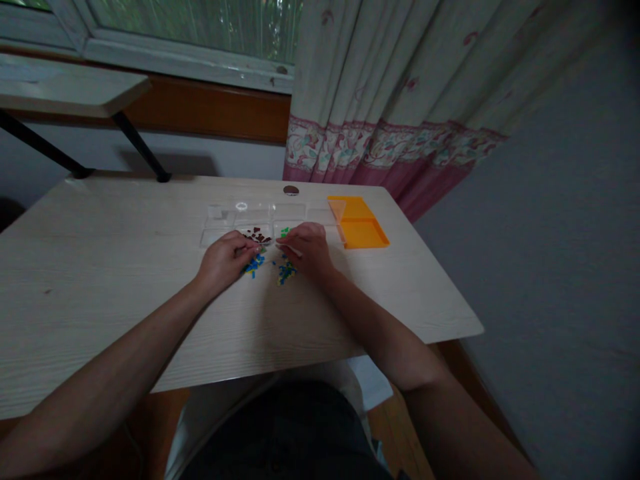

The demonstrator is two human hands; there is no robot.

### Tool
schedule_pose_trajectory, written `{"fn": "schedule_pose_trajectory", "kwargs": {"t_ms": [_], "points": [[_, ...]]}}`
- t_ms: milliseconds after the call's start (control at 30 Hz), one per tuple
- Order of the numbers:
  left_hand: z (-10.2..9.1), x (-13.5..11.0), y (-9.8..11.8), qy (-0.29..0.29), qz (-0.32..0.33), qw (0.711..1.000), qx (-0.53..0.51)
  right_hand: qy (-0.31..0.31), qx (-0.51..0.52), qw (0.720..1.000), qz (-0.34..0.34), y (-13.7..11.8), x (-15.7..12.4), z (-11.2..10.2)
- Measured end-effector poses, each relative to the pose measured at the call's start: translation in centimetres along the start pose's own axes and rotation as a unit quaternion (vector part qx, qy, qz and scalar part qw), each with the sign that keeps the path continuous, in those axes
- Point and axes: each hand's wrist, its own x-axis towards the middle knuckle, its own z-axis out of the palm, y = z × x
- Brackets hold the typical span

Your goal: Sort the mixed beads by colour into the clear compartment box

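Observation:
My left hand [226,257] is closed in a pinch at the near edge of a clear compartment box [205,235]; what its fingertips hold is too small to make out. Opposite it, my right hand [311,249] also pinches, its fingertips close to the left ones, and any piece in them is hidden. Brown pieces [257,235] lie in one compartment of the box, green pieces [285,232] in another beside it. Two small piles rest on the table in front: mixed blue pieces [254,265] by my left hand, and blue and yellow pieces [287,273] under my right.
An orange open case [367,233] lies at the box's right end, partly beneath the clear plastic. Behind the box is a round brown spot or disc [291,191]. A raised shelf [75,87] on black legs stands back left; a curtain [390,87] hangs behind the table [125,287].

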Motion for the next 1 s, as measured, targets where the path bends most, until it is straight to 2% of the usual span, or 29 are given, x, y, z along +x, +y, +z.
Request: {"fn": "schedule_pose_trajectory", "kwargs": {"t_ms": [67,200,467,800,1000], "points": [[0.2,0.0,0.1,0.011,-0.009,0.999,-0.050,-0.014,-0.005,0.999,-0.040,-1.0,-0.1,0.0],[0.6,-0.1,0.7,0.018,-0.048,0.991,-0.126,-0.006,-0.024,0.998,-0.053,-2.3,0.0,-0.1],[0.9,-0.3,1.3,-0.013,-0.116,0.966,-0.232,0.034,-0.011,0.997,-0.073,-2.0,-0.2,0.1],[0.8,-0.3,1.2,-0.018,-0.090,0.971,-0.221,0.038,-0.001,0.997,-0.071,-2.1,-0.2,-0.2],[0.7,-0.2,1.3,-0.023,-0.069,0.981,-0.180,0.027,0.006,0.997,-0.070,-2.0,-0.2,-0.3]]}}
